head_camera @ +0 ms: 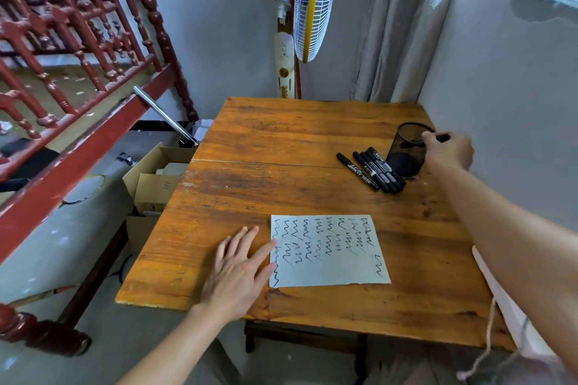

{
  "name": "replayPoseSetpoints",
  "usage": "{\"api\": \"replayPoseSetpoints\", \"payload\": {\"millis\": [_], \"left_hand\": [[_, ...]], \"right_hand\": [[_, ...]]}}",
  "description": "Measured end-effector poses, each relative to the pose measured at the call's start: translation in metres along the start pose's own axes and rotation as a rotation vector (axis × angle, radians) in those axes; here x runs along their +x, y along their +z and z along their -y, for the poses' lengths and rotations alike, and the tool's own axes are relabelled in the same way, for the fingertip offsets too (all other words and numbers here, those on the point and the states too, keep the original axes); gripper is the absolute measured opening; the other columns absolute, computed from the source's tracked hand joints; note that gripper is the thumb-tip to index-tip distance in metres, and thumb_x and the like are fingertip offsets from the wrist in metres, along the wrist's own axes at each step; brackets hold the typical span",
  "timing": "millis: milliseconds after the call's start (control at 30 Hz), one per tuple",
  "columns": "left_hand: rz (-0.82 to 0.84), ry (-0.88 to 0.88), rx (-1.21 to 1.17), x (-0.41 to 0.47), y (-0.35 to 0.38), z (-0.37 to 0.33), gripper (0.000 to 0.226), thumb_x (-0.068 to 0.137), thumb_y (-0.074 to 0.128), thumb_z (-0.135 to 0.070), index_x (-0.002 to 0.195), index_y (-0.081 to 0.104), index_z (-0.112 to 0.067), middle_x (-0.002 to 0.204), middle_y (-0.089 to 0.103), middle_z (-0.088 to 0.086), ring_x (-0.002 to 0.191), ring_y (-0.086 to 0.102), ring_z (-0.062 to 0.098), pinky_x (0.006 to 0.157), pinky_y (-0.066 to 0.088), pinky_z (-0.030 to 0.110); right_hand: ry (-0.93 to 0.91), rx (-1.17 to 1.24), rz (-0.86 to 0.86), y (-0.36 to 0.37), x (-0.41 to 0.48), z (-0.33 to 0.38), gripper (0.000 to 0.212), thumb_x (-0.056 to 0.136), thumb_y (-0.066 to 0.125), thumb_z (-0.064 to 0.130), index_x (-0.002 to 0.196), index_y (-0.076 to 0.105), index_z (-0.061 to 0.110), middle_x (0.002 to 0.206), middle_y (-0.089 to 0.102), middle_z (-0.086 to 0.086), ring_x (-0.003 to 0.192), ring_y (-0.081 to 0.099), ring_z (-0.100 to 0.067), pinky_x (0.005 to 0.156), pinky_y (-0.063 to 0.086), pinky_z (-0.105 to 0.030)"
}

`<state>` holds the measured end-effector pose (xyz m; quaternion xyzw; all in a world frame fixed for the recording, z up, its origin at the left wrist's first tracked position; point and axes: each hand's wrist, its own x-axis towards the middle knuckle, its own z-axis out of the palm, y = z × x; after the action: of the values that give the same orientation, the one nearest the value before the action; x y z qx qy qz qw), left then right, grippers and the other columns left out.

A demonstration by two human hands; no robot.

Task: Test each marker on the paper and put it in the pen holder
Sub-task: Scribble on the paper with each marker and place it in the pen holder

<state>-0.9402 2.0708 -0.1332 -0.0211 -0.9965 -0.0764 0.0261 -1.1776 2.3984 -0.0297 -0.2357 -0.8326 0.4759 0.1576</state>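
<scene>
So the right hand (450, 151) has its fingers curled round one slim black marker (443, 137), holding it sideways right over the rim of the round black wire-mesh pen holder (406, 162) at the far right of the worn orange-brown wooden table (281, 141). Looks to me like this one is about to go in. A bunch of loose black markers (377, 169) lies just beside the holder on its left. These should be light, stiff plastic sticks with smooth barrels, so I'd pinch one mid-barrel and drop it in end-first. That mesh cup probably weighs next to nothing and could tip if knocked. The left hand (237, 269) lies flat with its fingers spread and straight, fingertips on the left edge of the scribbled-over white sheet of paper (328, 251), gripping nothing.
</scene>
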Motion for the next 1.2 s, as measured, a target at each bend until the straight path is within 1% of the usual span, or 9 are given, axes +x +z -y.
{"api": "replayPoseSetpoints", "payload": {"millis": [233,400,500,567,733,867,1000,1100,1200], "left_hand": [[0.001,-0.016,-0.004,0.001,0.002,0.002,0.053,0.09,0.014,-0.063,0.138,0.027,-0.046,0.155,0.017,-0.004,0.142,0.003,0.014,0.113,0.001,0.04],[0.004,-0.022,-0.002,0.0,0.0,0.001,0.057,0.088,0.009,-0.064,0.139,0.025,-0.046,0.155,0.016,-0.005,0.142,0.003,0.014,0.114,0.004,0.043],[0.001,-0.023,-0.01,0.0,0.001,0.001,0.058,0.088,0.008,-0.065,0.139,0.026,-0.045,0.154,0.017,-0.005,0.142,0.003,0.014,0.114,0.004,0.043],[-0.003,-0.021,-0.017,0.0,0.001,0.0,0.057,0.088,0.009,-0.064,0.139,0.027,-0.045,0.154,0.018,-0.004,0.142,0.004,0.014,0.114,0.003,0.043],[0.011,-0.017,-0.024,0.0,-0.003,-0.002,0.056,0.089,0.009,-0.063,0.139,0.025,-0.044,0.155,0.014,-0.005,0.142,0.001,0.014,0.113,-0.001,0.04],[0.014,-0.022,-0.055,-0.001,-0.006,-0.002,0.052,0.091,0.016,-0.059,0.14,0.025,-0.043,0.155,0.012,-0.006,0.142,0.0,0.013,0.111,-0.005,0.038],[0.001,-0.022,-0.065,-0.001,-0.008,-0.002,0.052,0.091,0.015,-0.057,0.14,0.024,-0.041,0.156,0.011,-0.006,0.142,-0.001,0.013,0.112,-0.005,0.037],[-0.058,-0.027,-0.105,-0.002,-0.008,-0.002,0.056,0.091,0.018,-0.057,0.142,0.021,-0.034,0.155,0.016,-0.002,0.141,0.008,0.016,0.114,0.008,0.04],[-0.172,-0.001,-0.124,-0.005,-0.006,-0.001,0.06,0.092,0.026,-0.057,0.143,0.021,-0.026,0.152,0.025,0.003,0.137,0.022,0.021,0.111,0.022,0.044]], "right_hand": [[-0.034,-0.175,0.103,0.008,0.013,-0.009,0.032,0.085,0.063,0.051,0.088,0.066,0.019,0.099,0.072,-0.011,0.087,0.062,-0.032,0.079,0.051,-0.043],[-0.183,-0.168,0.01,0.001,-0.004,-0.007,0.043,0.089,0.06,0.046,0.124,0.057,0.021,0.111,0.069,-0.005,0.1,0.064,-0.028,0.078,0.048,-0.037],[-0.337,-0.156,0.033,0.003,-0.025,-0.005,0.037,0.092,0.059,0.04,0.124,0.058,0.02,0.081,0.062,0.006,0.076,0.06,-0.018,0.065,0.048,-0.033],[-0.426,-0.233,0.126,0.014,-0.037,-0.005,0.03,0.093,0.059,0.037,0.116,0.064,0.018,0.081,0.063,0.007,0.068,0.058,-0.013,0.058,0.046,-0.029],[-0.468,-0.609,0.39,0.062,-0.052,-0.013,0.042,0.091,0.062,0.041,0.126,0.062,0.018,0.116,0.068,-0.005,0.102,0.063,-0.027,0.078,0.054,-0.038],[-0.438,-0.838,0.415,0.087,-0.052,-0.019,0.045,0.089,0.062,0.047,0.118,0.064,0.013,0.112,0.067,-0.011,0.108,0.059,-0.032,0.077,0.055,-0.04],[-0.479,-0.807,0.435,0.089,-0.06,-0.014,0.027,0.094,0.056,0.038,0.103,0.066,0.014,0.094,0.068,-0.007,0.089,0.062,-0.03,0.07,0.053,-0.038],[-0.573,-0.648,0.464,0.07,-0.091,-0.004,0.023,0.097,0.048,0.038,0.095,0.059,0.018,0.08,0.066,-0.004,0.07,0.06,-0.026,0.055,0.044,-0.032],[-0.602,-0.33,0.724,0.036,-0.141,-0.003,0.012,0.097,0.055,0.029,0.095,0.064,0.021,0.073,0.067,-0.001,0.052,0.052,-0.017,0.045,0.038,-0.03]]}}
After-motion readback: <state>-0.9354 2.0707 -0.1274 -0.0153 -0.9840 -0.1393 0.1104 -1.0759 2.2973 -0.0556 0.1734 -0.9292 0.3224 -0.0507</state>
